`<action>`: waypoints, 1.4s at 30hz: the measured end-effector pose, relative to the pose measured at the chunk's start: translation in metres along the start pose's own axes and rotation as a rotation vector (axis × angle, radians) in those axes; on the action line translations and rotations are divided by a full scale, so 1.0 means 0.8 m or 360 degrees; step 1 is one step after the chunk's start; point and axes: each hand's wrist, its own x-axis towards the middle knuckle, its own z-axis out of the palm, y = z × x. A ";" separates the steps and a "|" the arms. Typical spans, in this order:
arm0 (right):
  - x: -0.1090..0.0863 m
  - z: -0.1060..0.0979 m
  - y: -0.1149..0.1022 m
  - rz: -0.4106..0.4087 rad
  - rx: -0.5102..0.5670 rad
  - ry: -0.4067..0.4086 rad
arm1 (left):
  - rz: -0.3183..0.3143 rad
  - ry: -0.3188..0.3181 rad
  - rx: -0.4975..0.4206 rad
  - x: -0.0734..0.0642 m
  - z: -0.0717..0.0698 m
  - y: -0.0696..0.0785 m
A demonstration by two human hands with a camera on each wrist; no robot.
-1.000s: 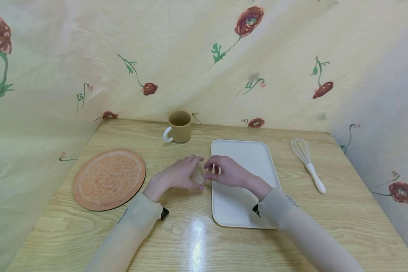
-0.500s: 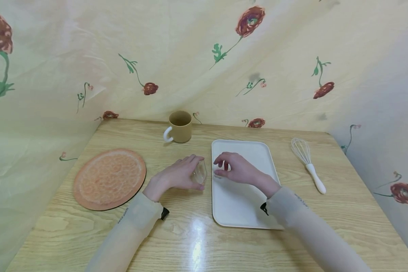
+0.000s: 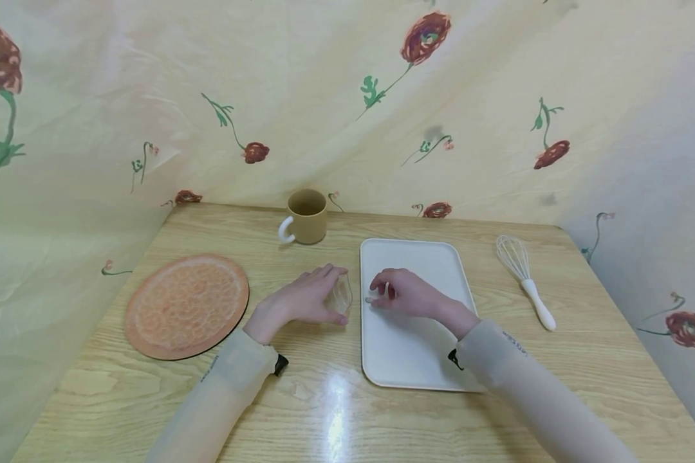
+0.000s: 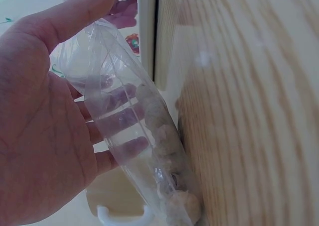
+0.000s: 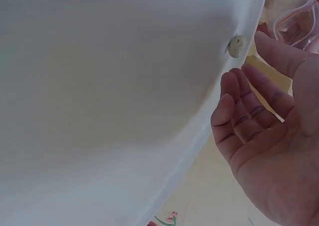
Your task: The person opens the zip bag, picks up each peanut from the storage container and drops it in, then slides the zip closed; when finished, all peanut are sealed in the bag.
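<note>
My left hand [image 3: 304,299] grips a clear plastic container [image 3: 341,296] just left of the tray. In the left wrist view its fingers show through the plastic, and several beige lumps [image 4: 167,146] lie along the container's low side. Over the left part of the white tray [image 3: 417,354] is my right hand [image 3: 408,293], its fingers loosely bent with nothing between them. A small pale, rough lump [image 5: 235,46] sits on the tray near its rim, just off the thumb and fingertips in the right wrist view.
A tan mug [image 3: 308,218] with a white handle stands at the back of the wooden table [image 3: 301,405]. On the left lies a round orange mat [image 3: 186,305] with a fruit-like print. A white-handled whisk [image 3: 527,283] lies right of the tray. Flowered cloth [image 3: 336,96] hangs behind.
My right hand has moved right, from the container's mouth to over the tray, and has let go of the pale lump there. The left hand and container have stayed in place.
</note>
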 end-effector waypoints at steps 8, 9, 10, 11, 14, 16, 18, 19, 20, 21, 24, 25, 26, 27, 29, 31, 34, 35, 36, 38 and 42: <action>0.002 0.009 0.006 -0.0038 -0.0015 -0.0024 | 0.0026 0.0022 0.0025 0.000 0.002 -0.001; 0.002 0.010 0.006 -0.0037 -0.0015 -0.0025 | 0.0024 0.0018 0.0028 0.000 0.002 -0.001; 0.002 0.011 0.007 -0.0035 -0.0013 -0.0027 | 0.0025 0.0018 0.0026 0.000 0.002 -0.002; 0.002 0.012 0.007 -0.0034 -0.0012 -0.0029 | 0.0026 0.0020 0.0022 0.000 0.002 -0.002; 0.002 0.013 0.008 -0.0036 -0.0007 -0.0034 | 0.0027 0.0020 0.0016 -0.001 0.002 -0.002; 0.003 0.014 0.008 -0.0034 -0.0012 -0.0042 | 0.0026 0.0019 0.0022 -0.001 0.003 -0.003; 0.004 0.014 0.008 -0.0030 -0.0017 -0.0048 | 0.0024 0.0024 0.0028 -0.001 0.003 -0.003; 0.004 0.015 0.009 -0.0025 -0.0021 -0.0051 | 0.0023 0.0025 0.0031 0.000 0.003 -0.004; 0.005 0.015 0.009 -0.0019 -0.0024 -0.0054 | 0.0021 0.0024 0.0032 -0.001 0.003 -0.004; 0.005 0.016 0.009 -0.0014 -0.0028 -0.0057 | 0.0017 0.0021 0.0037 -0.001 0.004 -0.004; 0.006 0.017 0.009 -0.0003 -0.0026 -0.0056 | 0.0015 0.0023 0.0032 -0.001 0.003 -0.003; 0.006 0.017 0.009 -0.0003 -0.0025 -0.0055 | 0.0013 0.0021 0.0030 -0.001 0.003 -0.003; 0.006 0.017 0.009 -0.0005 -0.0022 -0.0054 | 0.0013 0.0018 0.0030 -0.002 0.002 -0.002; 0.006 0.017 0.009 -0.0006 -0.0020 -0.0054 | 0.0012 0.0015 0.0028 -0.002 0.002 -0.002; 0.006 0.017 0.008 -0.0008 -0.0015 -0.0056 | 0.0012 0.0014 0.0022 -0.002 0.001 -0.002; 0.006 0.017 0.008 -0.0008 -0.0012 -0.0059 | 0.0011 0.0010 0.0025 -0.003 0.000 -0.001; 0.006 0.016 0.007 -0.0009 -0.0016 -0.0059 | 0.0012 0.0014 0.0025 -0.002 0.000 -0.001; 0.006 0.016 0.007 -0.0009 -0.0019 -0.0060 | 0.0012 0.0017 0.0025 -0.003 0.000 -0.001; 0.006 0.015 0.006 -0.0010 -0.0022 -0.0062 | 0.0010 0.0016 0.0025 -0.002 0.000 -0.001; 0.006 0.015 0.006 -0.0007 -0.0024 -0.0068 | 0.0005 0.0012 0.0026 -0.002 0.000 -0.002; 0.006 0.013 0.004 0.0016 -0.0016 -0.0084 | 0.0000 0.0000 0.0021 -0.001 0.000 -0.003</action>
